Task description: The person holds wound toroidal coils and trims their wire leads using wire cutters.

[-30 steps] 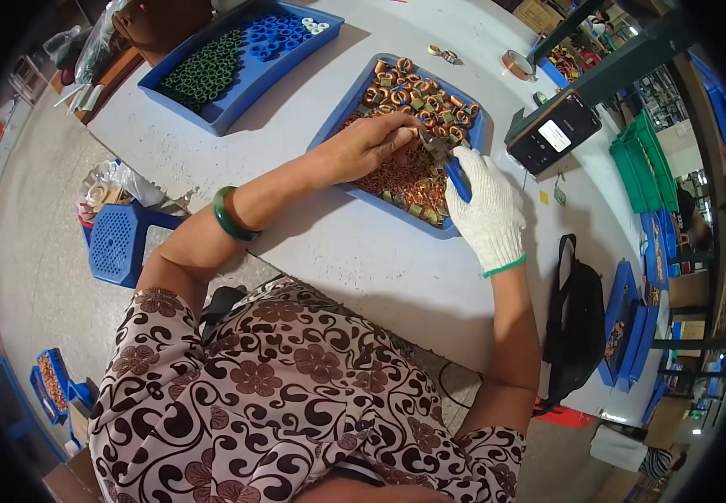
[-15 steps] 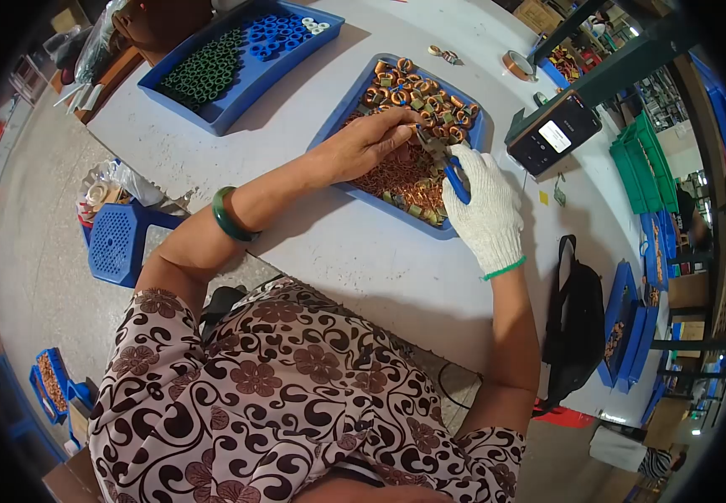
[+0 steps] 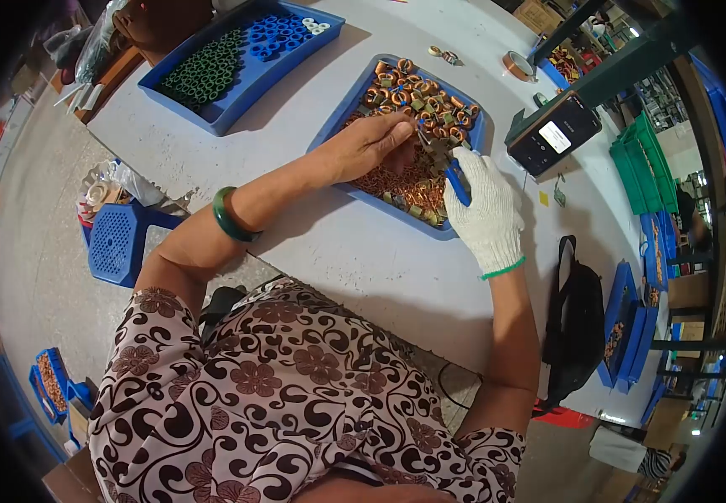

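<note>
My bare left hand (image 3: 370, 144), with a green bangle on its wrist, is closed above the blue tray (image 3: 323, 134). Its thumb and fingers pinch a small ring coil, mostly hidden by the fingertips. My right hand (image 3: 485, 210), in a white knitted glove with a green cuff, is wrapped round blue-handled pliers (image 3: 458, 184). Their metal jaws point toward the left fingertips; whether they touch the coil I cannot tell. Under both hands, the tray holds many copper-wound ring coils (image 3: 420, 88) at the back and a heap of copper wire bits (image 3: 386, 186) nearer me.
A larger blue tray (image 3: 222, 126) of green, blue and white rings stands at the back left. To the right, a phone (image 3: 557, 132) leans on a dark green post. A black bag (image 3: 575, 323) lies at the table's right edge, and a tape roll (image 3: 520, 65) sits farther back.
My left hand has turned slightly, its thumb now raised higher near the coil. The pliers and my gloved hand have shifted only a little. The trays have stayed in place.
</note>
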`<state>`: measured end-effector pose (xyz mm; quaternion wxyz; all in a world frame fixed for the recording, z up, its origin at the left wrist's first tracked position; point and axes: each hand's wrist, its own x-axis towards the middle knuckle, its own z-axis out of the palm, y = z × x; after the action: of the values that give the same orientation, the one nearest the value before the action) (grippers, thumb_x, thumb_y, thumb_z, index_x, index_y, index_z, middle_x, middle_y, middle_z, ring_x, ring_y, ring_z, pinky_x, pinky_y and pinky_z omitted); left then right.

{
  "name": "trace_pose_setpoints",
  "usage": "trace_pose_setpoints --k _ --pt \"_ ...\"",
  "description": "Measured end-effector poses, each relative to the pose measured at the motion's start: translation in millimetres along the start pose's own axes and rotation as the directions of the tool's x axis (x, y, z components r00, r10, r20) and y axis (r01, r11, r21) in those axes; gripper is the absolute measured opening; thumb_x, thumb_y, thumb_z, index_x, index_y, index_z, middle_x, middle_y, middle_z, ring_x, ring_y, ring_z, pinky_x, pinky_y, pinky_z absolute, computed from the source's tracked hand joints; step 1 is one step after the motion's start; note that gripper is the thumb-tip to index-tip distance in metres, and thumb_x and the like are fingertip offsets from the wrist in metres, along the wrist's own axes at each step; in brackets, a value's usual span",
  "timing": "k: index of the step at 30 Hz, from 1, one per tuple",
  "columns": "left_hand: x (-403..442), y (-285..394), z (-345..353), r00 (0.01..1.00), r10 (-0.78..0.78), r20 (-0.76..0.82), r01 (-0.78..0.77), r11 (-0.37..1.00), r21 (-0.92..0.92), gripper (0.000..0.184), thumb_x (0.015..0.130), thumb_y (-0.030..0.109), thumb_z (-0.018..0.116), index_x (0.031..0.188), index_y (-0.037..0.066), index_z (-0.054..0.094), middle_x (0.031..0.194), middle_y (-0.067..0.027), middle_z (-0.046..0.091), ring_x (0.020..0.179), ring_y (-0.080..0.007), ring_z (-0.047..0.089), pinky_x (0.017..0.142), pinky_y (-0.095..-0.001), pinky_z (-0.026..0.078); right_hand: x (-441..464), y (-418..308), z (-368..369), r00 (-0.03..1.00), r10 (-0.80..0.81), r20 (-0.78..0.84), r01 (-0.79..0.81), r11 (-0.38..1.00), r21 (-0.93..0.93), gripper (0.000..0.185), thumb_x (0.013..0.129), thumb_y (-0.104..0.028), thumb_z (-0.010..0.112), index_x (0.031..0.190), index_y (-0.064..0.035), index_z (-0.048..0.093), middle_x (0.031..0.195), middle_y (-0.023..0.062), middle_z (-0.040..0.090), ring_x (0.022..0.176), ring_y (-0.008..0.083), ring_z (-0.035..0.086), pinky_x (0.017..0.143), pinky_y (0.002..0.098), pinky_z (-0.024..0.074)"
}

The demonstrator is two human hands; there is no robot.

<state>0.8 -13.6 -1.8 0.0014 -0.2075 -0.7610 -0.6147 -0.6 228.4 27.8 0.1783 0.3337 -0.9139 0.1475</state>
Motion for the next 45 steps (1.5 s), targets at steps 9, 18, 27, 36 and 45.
trace_pose_setpoints --k 9,18,27,36,45 --pt "-3.5 13.4 -9.5 0.949 -0.237 0.207 0.307 0.844 -0.439 0.039 0.109 0.039 0.041 0.099 0.005 0.057 0.080 -0.0035 0.063 0.065 -0.0110 0.055 0.066 -0.0273 0.046 1.9 2.7 2.5 1.000 0.007 0.001 -0.007 0.995 0.097 0.043 0.083 -0.017 0.070 0.125 -0.0120 0.058 0.102 0.0142 0.063 0.093 0.0367 0.065 0.078 0.0479 0.0539" --pt "-2.2 15.3 -12.0 0.943 -0.228 0.243 0.327 0.773 -0.544 0.035 0.109 0.040 0.045 0.095 0.009 0.055 0.085 -0.0040 0.066 0.069 -0.0113 0.056 0.066 -0.0263 0.048 2.1 3.9 -5.1 1.000 0.001 0.024 -0.006 0.980 0.201 0.041 0.085 -0.013 0.068 0.125 -0.0080 0.057 0.100 0.0166 0.063 0.090 0.0370 0.065 0.078 0.0461 0.0540" --pt "-1.8 6.7 -14.8 0.932 -0.245 0.269 0.360 0.731 -0.580 0.033 0.107 0.039 0.049 0.097 0.008 0.057 0.085 -0.0070 0.070 0.065 -0.0132 0.066 0.061 -0.0262 0.055 2.5 4.7 -15.5 0.990 0.017 0.138 -0.009 0.998 -0.057 0.051 0.081 -0.020 0.071 0.130 -0.0156 0.056 0.105 0.0136 0.060 0.095 0.0367 0.064 0.081 0.0498 0.0530" --pt "-1.2 7.5 -19.0 0.933 -0.250 0.259 0.357 0.733 -0.578 0.034 0.107 0.038 0.049 0.097 0.007 0.059 0.085 -0.0079 0.071 0.063 -0.0136 0.067 0.058 -0.0260 0.055 1.2 5.5 -4.4 0.998 -0.011 0.055 0.005 0.994 0.107 0.051 0.081 -0.019 0.071 0.130 -0.0174 0.056 0.102 0.0126 0.059 0.095 0.0344 0.063 0.079 0.0489 0.0527" --pt "-0.5 14.2 -18.0 0.936 -0.289 0.203 0.353 0.765 -0.538 0.036 0.107 0.039 0.047 0.095 0.007 0.057 0.084 -0.0074 0.070 0.066 -0.0139 0.068 0.062 -0.0267 0.054 3.8 0.6 -10.5 1.000 -0.016 0.019 0.018 0.997 -0.073 0.056 0.080 -0.018 0.073 0.133 -0.0196 0.054 0.105 0.0115 0.058 0.100 0.0343 0.062 0.084 0.0491 0.0513"
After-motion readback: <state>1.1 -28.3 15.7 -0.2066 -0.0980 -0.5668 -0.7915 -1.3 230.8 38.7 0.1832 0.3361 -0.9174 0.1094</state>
